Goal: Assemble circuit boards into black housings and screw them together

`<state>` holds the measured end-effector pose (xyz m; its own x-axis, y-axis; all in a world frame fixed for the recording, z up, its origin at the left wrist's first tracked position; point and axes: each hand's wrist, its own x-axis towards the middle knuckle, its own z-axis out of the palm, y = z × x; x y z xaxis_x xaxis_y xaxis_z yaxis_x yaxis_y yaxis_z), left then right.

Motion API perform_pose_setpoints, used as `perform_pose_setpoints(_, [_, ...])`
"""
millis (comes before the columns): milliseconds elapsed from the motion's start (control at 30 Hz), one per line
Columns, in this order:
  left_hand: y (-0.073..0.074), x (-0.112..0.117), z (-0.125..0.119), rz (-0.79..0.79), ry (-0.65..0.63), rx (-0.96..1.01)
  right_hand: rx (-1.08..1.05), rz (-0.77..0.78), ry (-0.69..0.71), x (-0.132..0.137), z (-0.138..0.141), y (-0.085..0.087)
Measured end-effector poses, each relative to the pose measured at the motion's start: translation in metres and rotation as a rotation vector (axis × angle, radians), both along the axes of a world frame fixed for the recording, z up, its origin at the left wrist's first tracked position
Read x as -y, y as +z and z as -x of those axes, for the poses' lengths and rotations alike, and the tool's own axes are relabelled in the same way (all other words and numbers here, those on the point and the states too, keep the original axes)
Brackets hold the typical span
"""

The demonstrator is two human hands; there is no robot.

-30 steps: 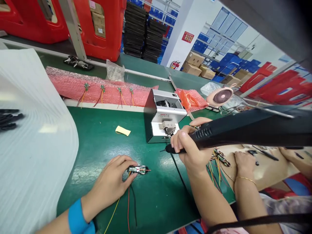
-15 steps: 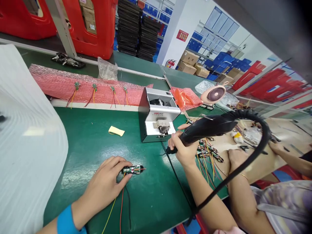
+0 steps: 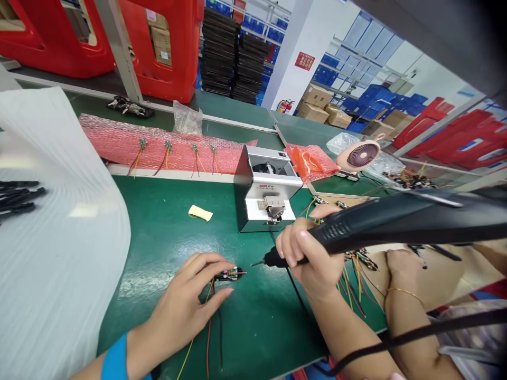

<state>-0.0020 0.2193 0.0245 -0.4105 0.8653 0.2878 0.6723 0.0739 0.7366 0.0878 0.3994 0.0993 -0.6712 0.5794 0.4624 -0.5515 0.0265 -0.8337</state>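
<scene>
My left hand [image 3: 194, 295] lies over a small circuit board in a black housing [image 3: 233, 273]. Its index finger rests along the far side, while the thumb stands apart from the near side. The fingers cover the board's left end. Yellow, red and black wires [image 3: 209, 338] trail from it toward me. My right hand [image 3: 312, 258] is wrapped round a black electric screwdriver [image 3: 356, 224], held slanted above the table. The thin bit [image 3: 257, 263] points left, a little to the right of the board and apart from it.
A grey-and-black bench machine [image 3: 267, 190] stands beyond my hands, with a yellow strip [image 3: 200, 212] to its left. Several wired boards lie on pink bubble wrap [image 3: 119, 142]. White foam sheeting [image 3: 59, 253] covers the left side. A co-worker's arm [image 3: 404, 295] rests at right, near more wired boards [image 3: 364, 261].
The screwdriver has swung from tilted upward to nearly level, and its bit has come toward the board. My left thumb has moved off the board. The view has shifted slightly left.
</scene>
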Motion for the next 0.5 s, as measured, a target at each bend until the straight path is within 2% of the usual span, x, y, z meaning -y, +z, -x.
perform_pose_setpoints(67, [0.006, -0.001, -0.002, -0.031, -0.034, 0.025, 0.008, 0.034, 0.050, 0.011, -0.001, 0.011])
perform_pose_setpoints(167, [0.008, -0.003, -0.003, -0.098, -0.053, 0.053, 0.010, 0.071, 0.122, 0.023, 0.001, 0.019])
perform_pose_setpoints(267, [0.003, -0.004, -0.003, -0.174, -0.046, 0.054, -0.008, 0.071, 0.196, 0.031, 0.003, 0.021])
perform_pose_setpoints(400, [-0.003, -0.003, -0.003, -0.223, -0.009, 0.042, 0.038, 0.080, 0.212, 0.037, 0.001, 0.021])
perform_pose_setpoints(500, [-0.003, -0.004, -0.003, -0.228, 0.015, 0.040, 0.003, 0.016, 0.257, 0.039, 0.001, 0.018])
